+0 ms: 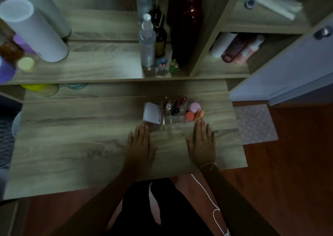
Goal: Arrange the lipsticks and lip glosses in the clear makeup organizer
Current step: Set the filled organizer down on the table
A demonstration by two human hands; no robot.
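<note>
The clear makeup organizer [177, 121] sits on the wooden table, just beyond my fingertips. Several lipsticks and lip glosses [175, 104] stand upright in its back compartments, with red and dark caps. A white compact [152, 115] leans in its left end. Pink, orange and peach sponges [193, 111] fill its right end. My left hand [139, 143] lies flat on the table, palm down, fingers apart, near the organizer's front left corner. My right hand [202, 142] lies flat too, its fingertips almost touching the front right corner. Neither hand holds anything.
A raised shelf behind the table carries a clear spray bottle [146, 43], a brown bottle [160, 37], a tall dark red bottle [187, 28], two small figurines [168, 66] and white cylinders [34, 30] at left. A white cabinet door [288, 64] stands open at right.
</note>
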